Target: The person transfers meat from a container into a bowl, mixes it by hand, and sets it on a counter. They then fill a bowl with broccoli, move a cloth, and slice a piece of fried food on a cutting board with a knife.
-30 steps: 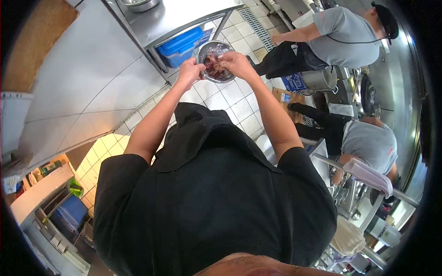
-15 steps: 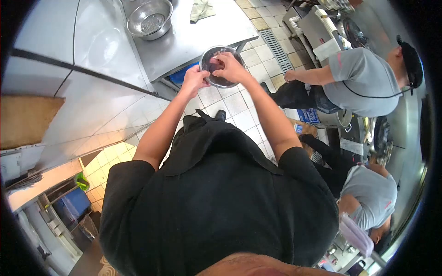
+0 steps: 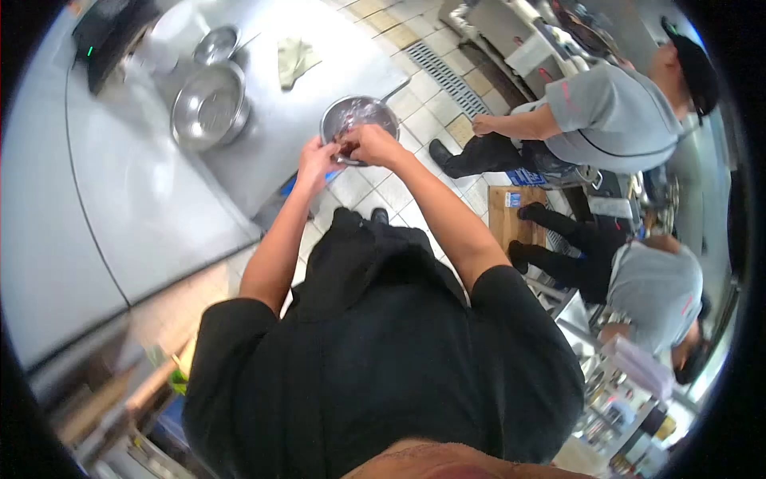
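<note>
A round steel bowl is held in front of me at the near corner of the metal table. My left hand grips its left rim, fingers closed on the edge. Inside, low in the bowl, lies dark red food that looks like raw meat, with pale smears on the wall above it. My right hand reaches over the near rim, fingers curled down into the red food. The fingertips are partly hidden.
On the steel table are a perforated basin, a smaller metal bowl and a pale cloth. Two people in grey shirts stand to the right. A floor drain crosses the tiles beyond the table.
My view has turned, and more of the table shows at upper left. The bowl and both hands appear slightly left and lower. My right hand has shifted within the bowl, baring its far wall.
</note>
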Available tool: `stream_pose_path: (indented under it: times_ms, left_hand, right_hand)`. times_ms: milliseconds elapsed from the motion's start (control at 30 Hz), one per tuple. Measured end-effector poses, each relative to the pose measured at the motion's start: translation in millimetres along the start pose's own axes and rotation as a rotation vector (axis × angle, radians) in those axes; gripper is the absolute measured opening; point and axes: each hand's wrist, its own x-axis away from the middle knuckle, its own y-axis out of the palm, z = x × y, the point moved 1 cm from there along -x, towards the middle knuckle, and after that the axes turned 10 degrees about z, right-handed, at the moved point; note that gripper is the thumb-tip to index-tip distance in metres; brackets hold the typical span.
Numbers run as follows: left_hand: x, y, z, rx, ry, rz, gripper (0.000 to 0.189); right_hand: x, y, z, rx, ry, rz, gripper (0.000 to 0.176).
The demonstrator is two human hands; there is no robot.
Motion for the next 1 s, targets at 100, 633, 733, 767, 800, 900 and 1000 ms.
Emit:
stream_pose_path:
  times_ms: [100, 633, 733, 767, 800, 900, 1000]
  left_hand:
    - [-33, -6, 10, -0.031, 0.035, 0.0, 0.02]
    - [30, 113, -44, -0.661, 0.141, -0.527, 0.01]
    - [103, 146, -107, -0.76, 0.089, -0.805, 0.011]
    - [134, 153, -139, -0.782, 0.011, -0.914, 0.012]
    - [181, 162, -152, -0.792, -0.107, -1.065, 0.018]
    - [309, 170, -211, -0.883, -0.246, -1.339, 0.018]
    - [433, 172, -267, -1.038, -0.257, -1.569, 0.017]
  right_hand:
    - [-5, -62, -37, -0.137, 0.233, 0.305, 0.025]
    - [289, -44, -64, -0.04, 0.919, 1.318, 0.019]
    - [358, -50, -126, 0.094, 1.027, 1.269, 0.03]
    - [387, -45, -138, 0.225, 0.965, 1.243, 0.036]
    - [419, -32, -154, 0.347, 0.92, 1.203, 0.041]
    - [507, 3, -244, 0.347, 1.246, 1.111, 0.045]
    - [600, 46, -303, 0.392, 1.367, 1.258, 0.04]
